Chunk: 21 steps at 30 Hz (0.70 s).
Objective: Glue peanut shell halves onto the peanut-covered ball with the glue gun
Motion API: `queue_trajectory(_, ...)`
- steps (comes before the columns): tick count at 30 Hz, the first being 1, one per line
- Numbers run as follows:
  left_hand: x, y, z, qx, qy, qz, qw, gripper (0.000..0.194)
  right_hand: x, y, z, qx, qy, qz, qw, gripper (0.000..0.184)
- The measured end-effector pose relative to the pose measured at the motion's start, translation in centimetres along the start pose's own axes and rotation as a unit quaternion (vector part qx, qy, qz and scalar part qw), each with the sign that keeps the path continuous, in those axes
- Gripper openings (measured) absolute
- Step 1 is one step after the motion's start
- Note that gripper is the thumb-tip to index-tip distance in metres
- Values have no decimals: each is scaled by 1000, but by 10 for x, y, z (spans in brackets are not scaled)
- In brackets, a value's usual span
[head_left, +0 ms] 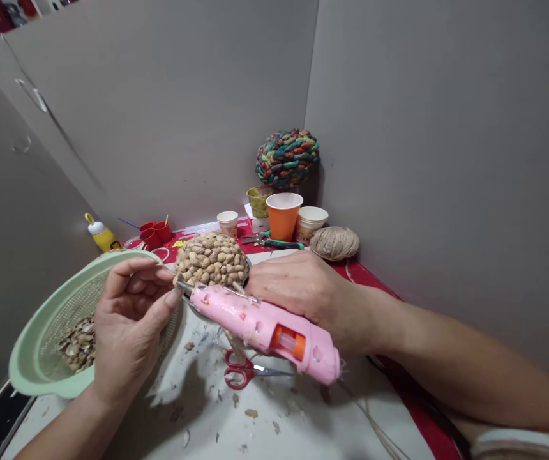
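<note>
My right hand [298,284] is wrapped round a pink hot glue gun [240,316], whose metal nozzle points left. The thumb and fingers of my left hand [135,313] are closed in a pinch at the nozzle tip. Between them is a small tan piece that looks like a peanut shell [177,280], mostly hidden by the fingertips. Just behind the gun sits a rounded form covered in peanut shells [212,259]; the gun hides its lower edge. A green colander [30,358] holding broken shells stands left of my left hand.
Red-handled scissors [239,374] and shell scraps lie on the white board [217,421]. Behind are green-handled pliers [281,244], an orange cup [284,217], paper cups [311,220], a twine ball [334,243], a multicoloured ball [288,158], red cups [150,239] and a yellow bottle [105,236]. Grey walls enclose the table.
</note>
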<state>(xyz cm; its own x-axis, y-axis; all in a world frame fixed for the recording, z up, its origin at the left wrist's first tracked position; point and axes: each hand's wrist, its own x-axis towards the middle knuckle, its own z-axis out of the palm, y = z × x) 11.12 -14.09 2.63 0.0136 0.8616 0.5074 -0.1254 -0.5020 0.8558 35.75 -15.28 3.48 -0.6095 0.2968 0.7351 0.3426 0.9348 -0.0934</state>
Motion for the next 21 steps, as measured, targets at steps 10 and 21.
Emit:
queue_trajectory(10, -2, 2, 2, -11, -8, -14, 1000, 36, 0, 0, -1, -11, -3, 6, 1000, 20)
queue_trajectory(21, -2, 2, 1, -26, -8, 0, 1000, 36, 0, -2, -2, -21, -12, 23, 999, 22)
